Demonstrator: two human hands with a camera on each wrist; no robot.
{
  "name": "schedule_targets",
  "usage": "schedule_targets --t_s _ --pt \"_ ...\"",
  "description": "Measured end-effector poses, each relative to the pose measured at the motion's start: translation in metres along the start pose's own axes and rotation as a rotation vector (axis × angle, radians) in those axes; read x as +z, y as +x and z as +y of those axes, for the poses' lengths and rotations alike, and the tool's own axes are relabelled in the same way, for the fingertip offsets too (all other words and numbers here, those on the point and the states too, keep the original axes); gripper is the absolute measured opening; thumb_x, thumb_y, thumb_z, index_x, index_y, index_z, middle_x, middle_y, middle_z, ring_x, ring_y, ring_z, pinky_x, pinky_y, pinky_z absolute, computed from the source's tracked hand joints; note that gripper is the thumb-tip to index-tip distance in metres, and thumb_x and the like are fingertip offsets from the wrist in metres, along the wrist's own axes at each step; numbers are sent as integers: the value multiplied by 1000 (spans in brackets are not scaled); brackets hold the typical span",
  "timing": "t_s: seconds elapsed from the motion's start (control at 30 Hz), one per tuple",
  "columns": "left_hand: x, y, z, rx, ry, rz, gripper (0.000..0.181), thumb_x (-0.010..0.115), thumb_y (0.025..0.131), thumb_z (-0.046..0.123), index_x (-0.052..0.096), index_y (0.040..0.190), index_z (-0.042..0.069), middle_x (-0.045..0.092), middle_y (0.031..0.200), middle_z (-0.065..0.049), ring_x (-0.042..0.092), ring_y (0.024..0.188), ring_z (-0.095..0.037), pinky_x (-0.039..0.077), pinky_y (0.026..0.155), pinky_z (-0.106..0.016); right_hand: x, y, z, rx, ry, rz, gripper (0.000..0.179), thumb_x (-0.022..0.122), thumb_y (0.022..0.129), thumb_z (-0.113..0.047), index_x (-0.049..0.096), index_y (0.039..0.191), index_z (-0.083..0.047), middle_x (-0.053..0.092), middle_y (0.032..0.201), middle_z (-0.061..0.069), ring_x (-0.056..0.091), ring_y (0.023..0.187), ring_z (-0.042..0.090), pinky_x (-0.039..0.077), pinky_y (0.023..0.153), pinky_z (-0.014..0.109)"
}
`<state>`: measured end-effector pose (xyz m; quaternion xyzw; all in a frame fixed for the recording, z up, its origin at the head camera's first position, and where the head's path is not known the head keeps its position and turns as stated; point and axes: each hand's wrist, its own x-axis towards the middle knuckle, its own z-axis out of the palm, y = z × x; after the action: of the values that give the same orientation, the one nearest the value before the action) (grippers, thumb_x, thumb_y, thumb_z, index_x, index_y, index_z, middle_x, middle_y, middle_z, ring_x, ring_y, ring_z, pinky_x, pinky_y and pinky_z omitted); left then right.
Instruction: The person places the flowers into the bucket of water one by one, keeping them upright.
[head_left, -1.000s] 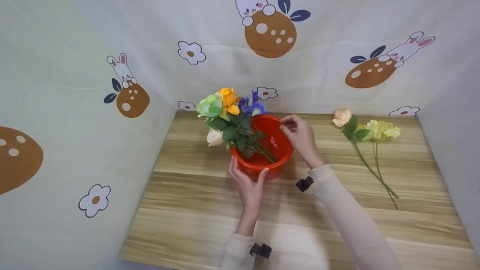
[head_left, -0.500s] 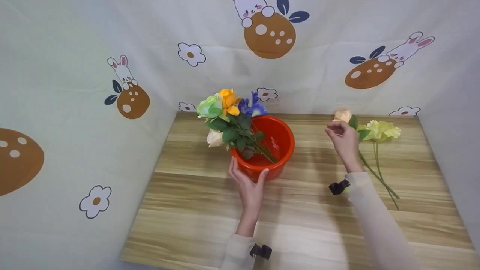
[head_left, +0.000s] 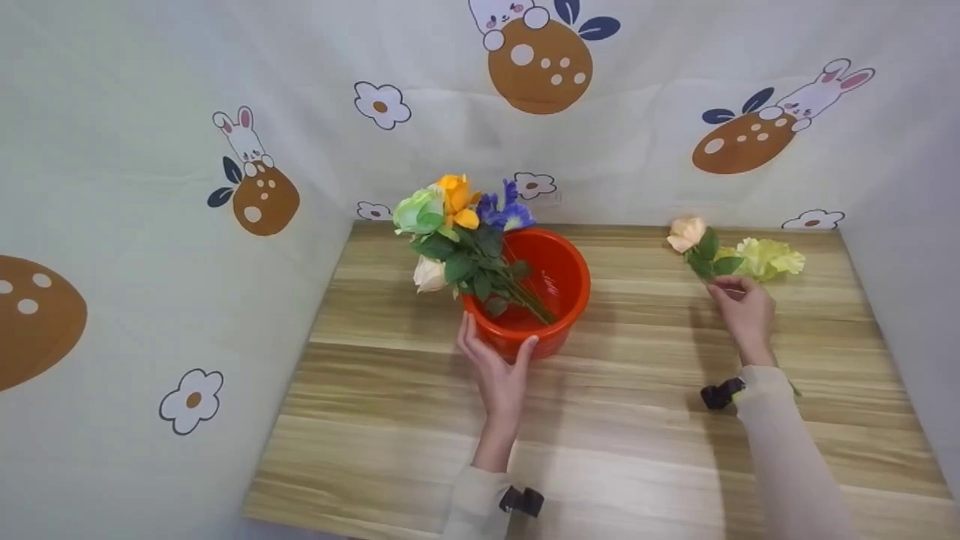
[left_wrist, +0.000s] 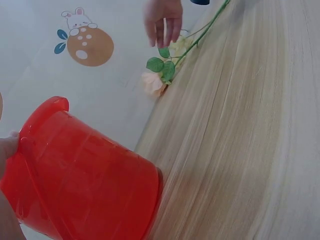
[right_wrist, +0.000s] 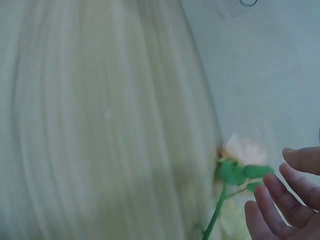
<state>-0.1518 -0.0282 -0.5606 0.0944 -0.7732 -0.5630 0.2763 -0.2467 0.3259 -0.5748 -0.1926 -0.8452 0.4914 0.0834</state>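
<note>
My left hand [head_left: 501, 379] holds the near left side of a red plastic bucket [head_left: 551, 346], thumb at the front and fingers along the left. Several artificial flowers lean leftward out of it: a pale green rose [head_left: 417, 213], an orange flower [head_left: 456, 196], a blue iris [head_left: 511, 214] and a cream rose [head_left: 430, 275]. My right hand [head_left: 747, 313] is just over the stem of a peach rose [head_left: 685, 234] lying at the back right. Its fingers [right_wrist: 280, 195] are spread loosely beside the leaves in the right wrist view. In the head view the hand hides most of the stems.
A yellow ruffled flower [head_left: 777, 259] lies right beside the peach rose. The wooden table [head_left: 390, 435] ends at the back and right against a pale cloth wall [head_left: 622, 150] printed with rabbits and flowers.
My right hand has moved right from the bucket's rim, passing the peach rose's bloom, to its stem. My left hand and the bucket have stayed put.
</note>
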Motion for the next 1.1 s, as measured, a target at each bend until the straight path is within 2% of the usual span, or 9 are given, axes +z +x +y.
schedule_targets --t_s 0.1,0.2,0.33,0.47,0.73,0.93,1.1 --pt "0 0 0 -3 1 -4 98 85 79 29 25 150 -3 27 155 -18 31 145 -33 29 122 -49 -3 1 12 26 -23 -2 34 69 93 -21 68 119 0 67 96 -12 50 75 -17 45 69 4" --pt "-1 -1 1 -8 -1 -6 98 84 79 29 25 150 -2 27 156 -18 31 146 -33 29 122 -49 -5 1 21 39 -49 -20 35 67 94 -20 66 122 1 70 110 6 47 75 -17 44 69 4" --pt "-1 0 2 -17 11 -8 99 84 78 29 25 150 -2 27 156 -18 31 145 -33 29 122 -48 -6 1 31 53 -84 -57 37 63 96 -17 62 126 5 64 127 24 43 74 -18 42 68 3" --pt "-1 0 2 -23 21 -8 99 85 78 30 26 151 -2 28 155 -17 32 145 -33 30 122 -47 -6 3 39 56 -132 -68 34 63 96 -13 63 125 5 64 127 25 41 71 -18 40 66 4" --pt "-1 -1 0 0 17 -8 98 85 78 30 25 150 -3 27 155 -18 32 145 -33 30 121 -48 -4 6 44 -2 -235 -49 25 68 92 -12 71 112 2 72 103 20 47 65 -9 40 57 12" --pt "-1 -1 0 -3 19 -3 98 84 79 30 26 150 -3 28 155 -18 32 145 -33 31 121 -49 -4 8 44 -9 -276 -85 25 67 93 -13 71 111 4 71 103 22 50 68 -1 40 59 15" --pt "-2 -1 1 -23 8 -12 99 84 79 32 25 151 -2 27 156 -17 32 145 -33 30 122 -48 -5 4 40 -9 -261 -101 25 67 94 -13 71 112 4 72 107 25 49 67 -5 41 59 12"
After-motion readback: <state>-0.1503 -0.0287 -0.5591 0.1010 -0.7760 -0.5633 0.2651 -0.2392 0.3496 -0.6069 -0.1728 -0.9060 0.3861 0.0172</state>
